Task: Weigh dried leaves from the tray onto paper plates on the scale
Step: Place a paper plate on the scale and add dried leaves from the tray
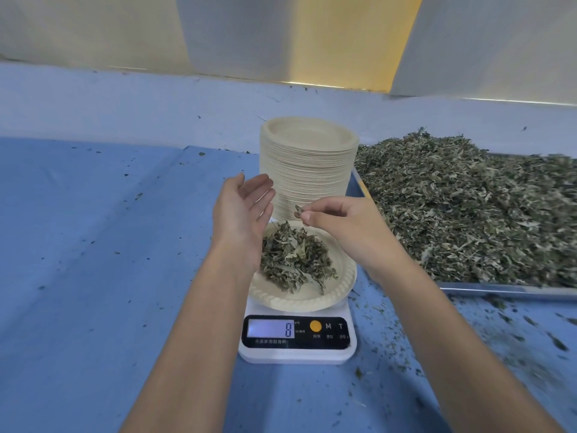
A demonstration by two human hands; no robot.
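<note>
**Q:** How many of each item appear?

**A:** There is one scale [296, 339], its display reading 8. One paper plate [312, 300] sits on it and carries a small leaf portion [293, 260]. One tall plate stack [307, 170] stands just behind the scale, with too many plates to count. One metal tray [499, 289] lies to the right, heaped with dried leaves [468, 207]. Two hands are in view. Crumbs are scattered over the blue cover [93, 245].

**Q:** How do the fingers stand?

**A:** The left hand [243, 210] has its palm turned inward and its fingers straight and nearly together. It holds nothing and is raised over the plate's left rim. The right hand [340, 226] pinches a leaf fragment [298, 210] between thumb and forefinger, with the other fingers curled. It is above the plate's far edge, in front of the stack.

**Q:** Where is the material?

**A:** Most of it is in the tray. A small share is on the plate, and one fragment is in the right hand.
</note>
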